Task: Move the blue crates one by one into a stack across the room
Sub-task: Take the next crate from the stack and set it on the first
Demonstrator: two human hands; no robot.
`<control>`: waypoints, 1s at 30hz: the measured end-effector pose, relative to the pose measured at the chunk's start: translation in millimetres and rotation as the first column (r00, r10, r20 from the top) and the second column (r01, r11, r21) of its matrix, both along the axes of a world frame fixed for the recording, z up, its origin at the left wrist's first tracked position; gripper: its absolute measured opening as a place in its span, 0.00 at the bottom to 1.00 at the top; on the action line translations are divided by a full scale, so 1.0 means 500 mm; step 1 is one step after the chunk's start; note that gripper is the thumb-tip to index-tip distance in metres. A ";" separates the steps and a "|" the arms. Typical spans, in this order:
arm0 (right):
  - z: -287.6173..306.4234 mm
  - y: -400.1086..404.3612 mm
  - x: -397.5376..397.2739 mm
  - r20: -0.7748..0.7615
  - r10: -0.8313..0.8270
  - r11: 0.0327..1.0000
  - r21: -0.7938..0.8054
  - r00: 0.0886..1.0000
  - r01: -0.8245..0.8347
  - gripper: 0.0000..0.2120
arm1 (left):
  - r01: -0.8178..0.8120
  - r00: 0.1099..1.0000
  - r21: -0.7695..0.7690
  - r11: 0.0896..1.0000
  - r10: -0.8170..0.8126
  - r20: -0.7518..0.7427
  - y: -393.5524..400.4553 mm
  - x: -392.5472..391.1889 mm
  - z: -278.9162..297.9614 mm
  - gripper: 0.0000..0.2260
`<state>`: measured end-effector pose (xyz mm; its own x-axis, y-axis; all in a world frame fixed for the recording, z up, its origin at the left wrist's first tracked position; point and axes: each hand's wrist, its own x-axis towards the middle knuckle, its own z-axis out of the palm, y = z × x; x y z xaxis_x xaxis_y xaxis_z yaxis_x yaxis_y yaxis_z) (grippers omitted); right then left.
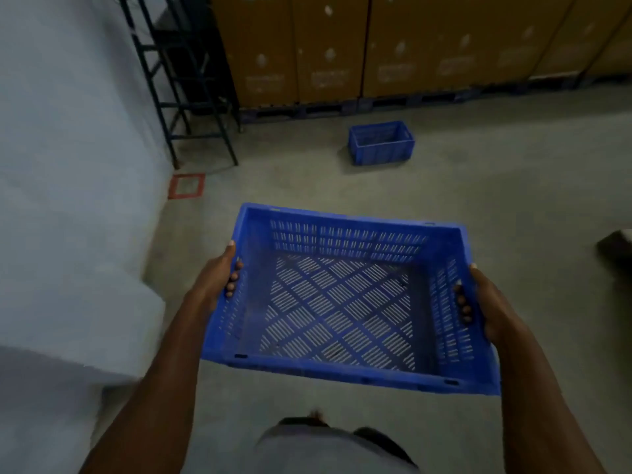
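1. The left hand [219, 275] grips the left wall of the blue crate [342, 302]; its fingers [232, 280] curl through the handle slot to the inside, and the thumb lies along the rim.
2. The right hand [478, 299] grips the right wall the same way, its fingers [463, 304] showing inside the wall.
3. The carried crate is empty and held off the floor between both hands at the middle of the view, its open top facing up and its slotted bottom visible.
4. A second blue crate [381, 142] stands on the concrete floor [513, 186] at about 12 o'clock from the held one, well apart from it.
5. Behind that crate, a row of brown cartons [393, 46] runs along the far side on dark pallets.
6. At about 10 o'clock stands a black metal rack [184, 80], with a red square outline [186, 186] on the floor near its foot.
7. A pale wall [68, 165] fills the 9 o'clock side.
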<state>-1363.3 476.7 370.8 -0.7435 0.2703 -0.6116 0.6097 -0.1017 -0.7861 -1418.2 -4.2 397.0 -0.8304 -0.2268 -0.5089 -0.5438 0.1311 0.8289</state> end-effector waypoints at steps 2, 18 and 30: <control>0.011 0.032 -0.053 0.020 -0.050 0.999 0.018 0.999 0.050 0.28 | 0.055 0.998 -0.021 0.998 -0.055 0.011 0.041 -0.118 0.008 0.25; 0.019 0.407 -0.813 0.018 -0.093 0.996 -0.009 0.995 0.093 0.28 | 0.108 0.994 0.047 0.993 -0.108 -0.004 0.411 -0.906 0.003 0.24; 0.038 0.595 -1.452 -0.003 -0.024 1.000 0.018 1.000 0.024 0.28 | 0.032 0.999 0.064 0.997 -0.033 0.007 0.591 -1.482 -0.007 0.25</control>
